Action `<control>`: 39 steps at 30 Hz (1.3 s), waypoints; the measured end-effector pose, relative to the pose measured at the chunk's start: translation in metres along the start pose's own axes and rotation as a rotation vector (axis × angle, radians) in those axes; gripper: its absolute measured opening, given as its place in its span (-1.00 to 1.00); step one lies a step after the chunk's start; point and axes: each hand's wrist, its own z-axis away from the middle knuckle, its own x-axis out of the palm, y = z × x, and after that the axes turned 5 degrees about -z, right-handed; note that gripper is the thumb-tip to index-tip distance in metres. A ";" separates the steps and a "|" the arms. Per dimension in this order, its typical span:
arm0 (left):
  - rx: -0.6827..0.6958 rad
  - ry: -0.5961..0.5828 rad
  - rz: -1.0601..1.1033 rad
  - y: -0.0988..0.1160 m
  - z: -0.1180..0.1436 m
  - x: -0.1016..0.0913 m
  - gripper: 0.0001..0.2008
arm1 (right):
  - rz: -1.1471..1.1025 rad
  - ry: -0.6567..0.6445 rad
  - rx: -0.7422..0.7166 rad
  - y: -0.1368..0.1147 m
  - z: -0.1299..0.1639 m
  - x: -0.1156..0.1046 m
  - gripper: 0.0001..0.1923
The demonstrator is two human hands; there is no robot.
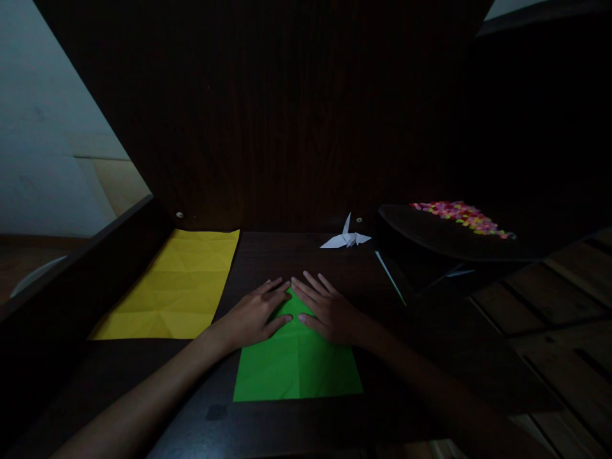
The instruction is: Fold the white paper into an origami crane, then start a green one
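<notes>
Both hands are down flat on the work. The left hand (255, 312) lies palm down with fingers spread and straight, gripping nothing, pressing on the upper left part of a bright green square sheet of paper (296, 363). The right hand (329, 312) mirrors it, open and flat too, fingers fanned toward the far edge, pressing the upper right part of the same sheet. The fingertips of the two hands nearly meet at the top of the green paper, where its upper corners appear folded in to a point between them. The sheet's lower half lies bare and flat toward the near edge of the dark wooden table (287, 261), faint crease lines showing across it.

Out to the left, apart from the green sheet, there's a yellow rectangular sheet of paper (176, 287) lying flat, covered in creases, its far corner close to the dark upright panel at the back of the table. Beyond the right hand, near that back panel, a small white folded paper crane (347, 237) stands on the tabletop. Farther right, a dark tray-like surface (430, 236) carries a scatter of small pink, yellow and orange pieces (461, 217), too small to identify
</notes>
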 end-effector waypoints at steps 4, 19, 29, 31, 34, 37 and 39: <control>0.014 0.018 -0.049 0.000 0.000 0.002 -0.41 | -0.006 0.011 -0.011 0.000 0.000 0.000 -0.35; 0.050 0.028 -0.183 0.004 0.001 0.006 -0.42 | 0.003 0.003 -0.008 -0.001 0.000 -0.002 -0.34; 0.028 0.053 -0.188 0.016 0.000 0.001 -0.41 | -0.007 0.022 -0.013 -0.001 0.000 0.000 -0.35; 0.027 0.065 -0.182 0.017 0.001 0.000 -0.42 | -0.009 0.021 -0.012 0.000 0.000 0.000 -0.35; 0.022 0.035 -0.205 0.017 0.003 0.003 -0.43 | -0.010 0.016 -0.013 0.000 0.000 0.000 -0.34; 0.022 0.009 -0.232 0.016 0.006 0.007 -0.45 | -0.012 0.015 -0.009 0.000 -0.001 0.000 -0.34; 0.032 0.012 -0.233 0.017 0.009 0.009 -0.47 | -0.014 0.011 -0.005 -0.001 -0.001 -0.001 -0.34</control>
